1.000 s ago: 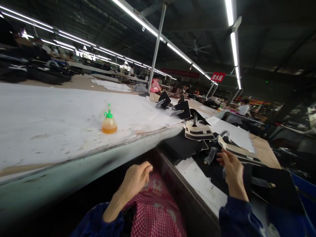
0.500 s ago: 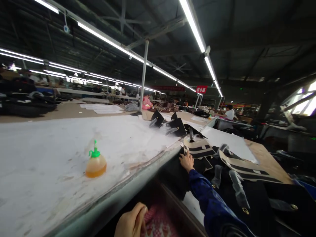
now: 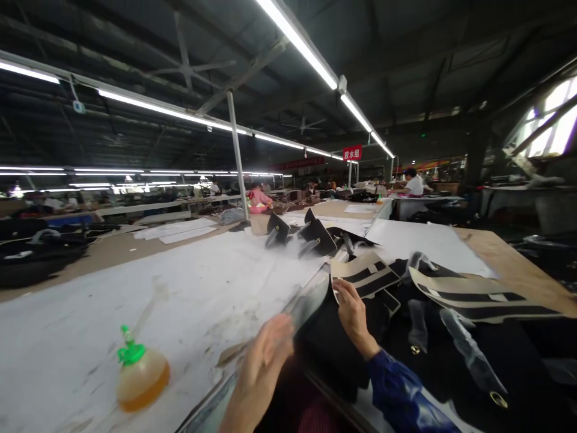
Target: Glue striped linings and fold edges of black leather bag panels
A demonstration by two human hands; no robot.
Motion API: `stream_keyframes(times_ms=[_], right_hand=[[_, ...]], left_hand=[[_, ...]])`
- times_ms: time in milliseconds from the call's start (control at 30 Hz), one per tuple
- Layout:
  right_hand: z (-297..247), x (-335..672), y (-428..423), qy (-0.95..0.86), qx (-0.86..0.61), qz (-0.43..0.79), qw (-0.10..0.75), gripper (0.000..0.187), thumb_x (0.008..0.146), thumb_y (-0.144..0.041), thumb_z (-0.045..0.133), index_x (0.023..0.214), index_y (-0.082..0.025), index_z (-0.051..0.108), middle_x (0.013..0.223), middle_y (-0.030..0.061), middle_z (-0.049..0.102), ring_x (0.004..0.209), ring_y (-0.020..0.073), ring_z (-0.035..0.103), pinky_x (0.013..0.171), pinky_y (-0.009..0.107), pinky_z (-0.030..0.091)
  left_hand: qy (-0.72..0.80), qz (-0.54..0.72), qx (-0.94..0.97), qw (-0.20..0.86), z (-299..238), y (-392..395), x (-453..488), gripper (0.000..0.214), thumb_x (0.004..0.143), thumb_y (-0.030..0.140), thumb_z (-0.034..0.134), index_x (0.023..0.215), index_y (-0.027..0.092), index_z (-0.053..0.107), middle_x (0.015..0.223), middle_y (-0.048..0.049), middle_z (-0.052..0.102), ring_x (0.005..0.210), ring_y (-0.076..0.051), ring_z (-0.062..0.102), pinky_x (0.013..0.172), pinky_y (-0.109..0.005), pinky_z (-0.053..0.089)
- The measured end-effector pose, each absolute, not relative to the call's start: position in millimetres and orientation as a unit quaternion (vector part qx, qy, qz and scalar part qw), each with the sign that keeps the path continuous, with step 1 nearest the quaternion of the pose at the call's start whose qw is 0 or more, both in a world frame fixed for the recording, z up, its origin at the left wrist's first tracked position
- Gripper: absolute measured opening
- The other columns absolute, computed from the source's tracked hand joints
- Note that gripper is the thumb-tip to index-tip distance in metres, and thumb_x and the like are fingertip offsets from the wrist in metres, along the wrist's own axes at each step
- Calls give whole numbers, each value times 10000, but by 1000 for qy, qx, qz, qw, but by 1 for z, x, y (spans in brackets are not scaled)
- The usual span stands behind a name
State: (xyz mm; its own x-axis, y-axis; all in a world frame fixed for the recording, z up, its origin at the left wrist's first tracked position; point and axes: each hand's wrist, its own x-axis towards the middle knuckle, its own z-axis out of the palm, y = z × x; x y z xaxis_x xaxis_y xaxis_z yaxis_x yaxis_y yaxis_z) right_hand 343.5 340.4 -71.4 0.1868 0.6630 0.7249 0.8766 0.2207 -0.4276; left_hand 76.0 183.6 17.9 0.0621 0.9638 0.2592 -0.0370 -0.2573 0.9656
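Observation:
My right hand (image 3: 353, 314) reaches forward, its fingers on the near edge of a beige panel with black stripes (image 3: 363, 274) and the black fabric (image 3: 331, 337) beneath it. Whether the fingers are closed on the panel is unclear. My left hand (image 3: 265, 359) is raised near the table's edge, blurred by motion, fingers stretched out and holding nothing. A second striped beige panel (image 3: 478, 294) lies to the right on dark pieces with metal clasps (image 3: 496, 399).
An amber squeeze bottle with a green nozzle (image 3: 139, 373) stands on the white-covered table (image 3: 90, 325) at the left. Black folded pieces (image 3: 318, 236) stand further along. White paper (image 3: 424, 240) covers a wooden board (image 3: 518, 270). Other people work at distant tables.
The view has swung right and closer to the table. My left hand rose from my lap to the table edge. My right hand stays at the striped panel.

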Motion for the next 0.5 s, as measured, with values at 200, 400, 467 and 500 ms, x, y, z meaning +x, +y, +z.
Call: stream_keyframes(times_ms=[200,400,467,500], right_hand=[[-65,354,373,-563,-717,-83,403,669,868,-517,627,1385,-119,478,1491,227,405,1326,376,441,1048,538,389],[-79,370,394,-513,-776,-28,366,356,932,-401,610,1214,-184,598,1272,94,593,1119,237,592,966,482,494],[-84,383,394,-507,-774,-13,379,278,950,-375,592,1143,-178,626,1166,76,638,1011,195,630,890,419,540],[-86,392,393,-502,-771,-7,391,267,954,-374,589,1128,-175,630,1125,68,649,961,179,640,849,391,555]], left_hand=[[417,426,683,422,47,279,118,421,786,404,693,1116,143,686,1232,-176,693,1200,-306,614,1029,-422,463],[432,394,699,413,45,343,122,238,686,350,754,844,172,751,856,-78,768,927,-286,686,888,-388,486],[433,399,682,434,32,355,121,290,699,407,746,838,153,742,852,-85,762,904,-272,689,827,-360,501],[434,407,668,448,24,359,120,345,719,453,729,858,137,732,875,-101,759,901,-265,692,801,-350,506]])
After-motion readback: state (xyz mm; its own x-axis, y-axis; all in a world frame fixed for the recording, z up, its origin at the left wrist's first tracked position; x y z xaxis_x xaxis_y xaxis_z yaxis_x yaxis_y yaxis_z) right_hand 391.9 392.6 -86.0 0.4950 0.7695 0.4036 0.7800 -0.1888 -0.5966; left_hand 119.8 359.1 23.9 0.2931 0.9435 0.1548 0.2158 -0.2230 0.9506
